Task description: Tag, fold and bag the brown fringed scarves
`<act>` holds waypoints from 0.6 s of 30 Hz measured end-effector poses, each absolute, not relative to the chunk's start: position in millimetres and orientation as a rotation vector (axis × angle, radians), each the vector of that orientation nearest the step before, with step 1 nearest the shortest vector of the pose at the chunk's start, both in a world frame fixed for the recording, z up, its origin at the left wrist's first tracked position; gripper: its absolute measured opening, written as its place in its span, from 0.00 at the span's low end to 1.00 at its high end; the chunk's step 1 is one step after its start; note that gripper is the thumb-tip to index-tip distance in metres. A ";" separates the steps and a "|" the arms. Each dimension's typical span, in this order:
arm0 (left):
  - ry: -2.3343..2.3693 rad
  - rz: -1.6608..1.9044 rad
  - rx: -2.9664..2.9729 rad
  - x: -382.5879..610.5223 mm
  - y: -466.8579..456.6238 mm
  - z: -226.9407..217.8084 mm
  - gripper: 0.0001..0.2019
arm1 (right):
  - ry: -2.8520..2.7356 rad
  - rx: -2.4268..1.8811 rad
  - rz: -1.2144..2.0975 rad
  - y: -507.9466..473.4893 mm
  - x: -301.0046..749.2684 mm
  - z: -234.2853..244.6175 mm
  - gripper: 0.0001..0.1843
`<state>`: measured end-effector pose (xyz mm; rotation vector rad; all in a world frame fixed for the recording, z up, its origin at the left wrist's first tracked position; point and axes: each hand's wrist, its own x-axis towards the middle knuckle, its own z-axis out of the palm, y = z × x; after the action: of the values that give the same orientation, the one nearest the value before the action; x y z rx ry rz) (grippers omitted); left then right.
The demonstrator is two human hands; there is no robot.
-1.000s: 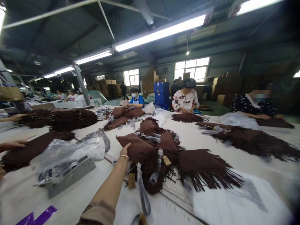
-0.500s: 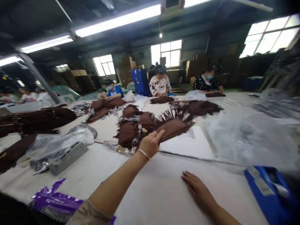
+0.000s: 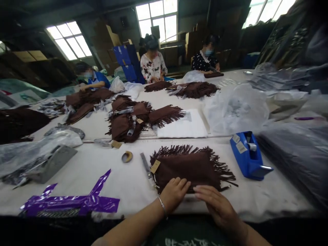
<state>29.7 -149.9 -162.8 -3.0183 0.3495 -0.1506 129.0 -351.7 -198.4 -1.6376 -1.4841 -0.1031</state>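
Fringed brown suede bag (image 3: 187, 167) looks soft and light, best held by its body, not the fringe; left hand (image 3: 174, 194) and right hand (image 3: 217, 205) rest open on its 6 o'clock edge.

two hands (image 3: 174, 194), one fringed suede pouch (image 3: 187, 167), one blue tape dispenser (image 3: 247, 157).

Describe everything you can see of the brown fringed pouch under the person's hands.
The dark brown pouch looks like soft suede and lies flat on the white-covered table. Long, thin fringe runs along its far edge and both ends. A small tan card tag sits at its left end. The left hand and right hand both rest on its near edge.
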 end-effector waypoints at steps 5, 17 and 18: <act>0.280 -0.350 -3.302 -7.1 -155.6 -155.3 0.15 | -1.539 -1.978 -0.213 -283.8 148.9 -192.6 0.26; -1.500 -0.736 -3.444 -68.5 -48.6 -144.9 0.20 | -1.527 -1.802 0.042 -205.5 118.2 -170.0 0.24; -1.517 -0.735 -3.451 -63.0 -49.9 -144.6 0.20 | -1.564 -1.801 0.029 -190.5 118.8 -167.3 0.25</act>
<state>-63.0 -49.9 -144.6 -3.4511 -1.5173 -0.7352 118.8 -190.5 -167.3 -1.8005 -1.5641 0.0292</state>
